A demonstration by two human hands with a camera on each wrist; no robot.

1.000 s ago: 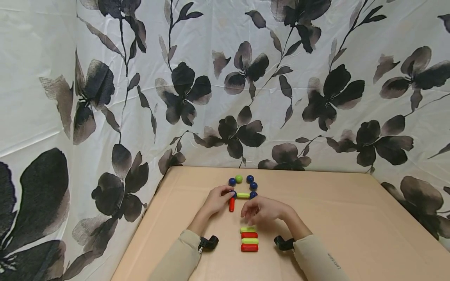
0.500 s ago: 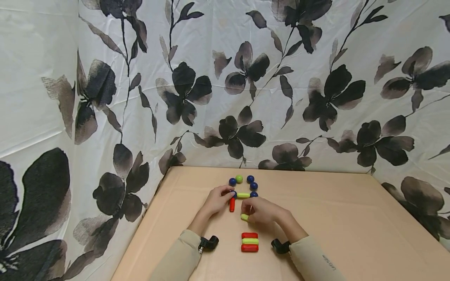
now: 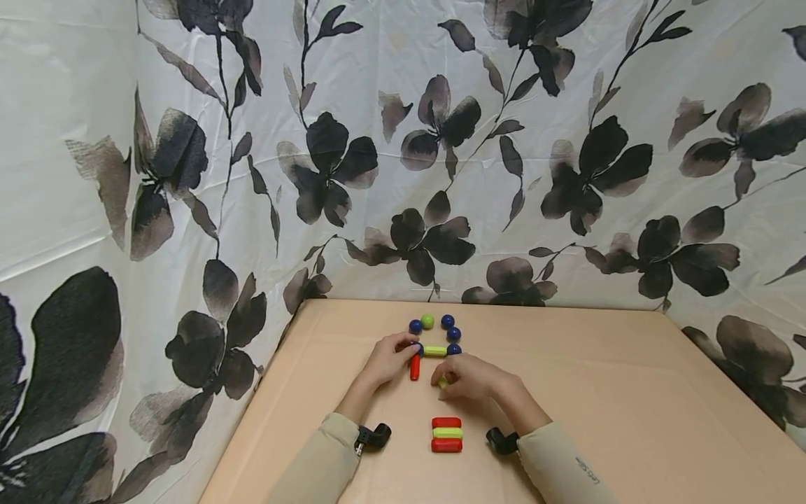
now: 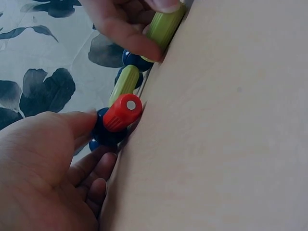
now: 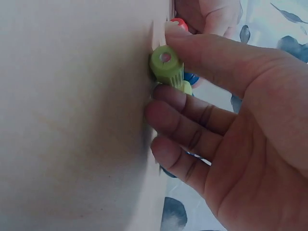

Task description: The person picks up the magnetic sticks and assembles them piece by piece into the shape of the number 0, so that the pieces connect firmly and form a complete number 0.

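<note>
My left hand (image 3: 385, 360) pinches a blue ball (image 4: 102, 130) between thumb and fingers. From that ball a red magnetic rod (image 3: 415, 368) points toward me, with a round metal disc on its end. A yellow-green rod (image 3: 435, 351) runs right from the held ball to another blue ball (image 3: 454, 348). My right hand (image 3: 475, 379) holds a second yellow-green magnetic rod (image 5: 167, 66) between thumb and fingers, its disc end showing in the right wrist view. This rod is turned lengthwise, close to the right-hand blue ball; the fingers hide most of it in the head view.
Nearer to me, a red rod (image 3: 446, 423), a yellow-green rod (image 3: 447, 433) and another red rod (image 3: 446, 445) lie side by side on the table (image 3: 585, 392). Farther back sit a green ball (image 3: 427, 321) and several blue balls (image 3: 448, 321). A floral curtain (image 3: 403, 182) hangs behind the table.
My right hand has picked the yellow-green rod off the front row, carried it back toward the joined pieces and turned it lengthwise. My left hand stays on the blue ball.
</note>
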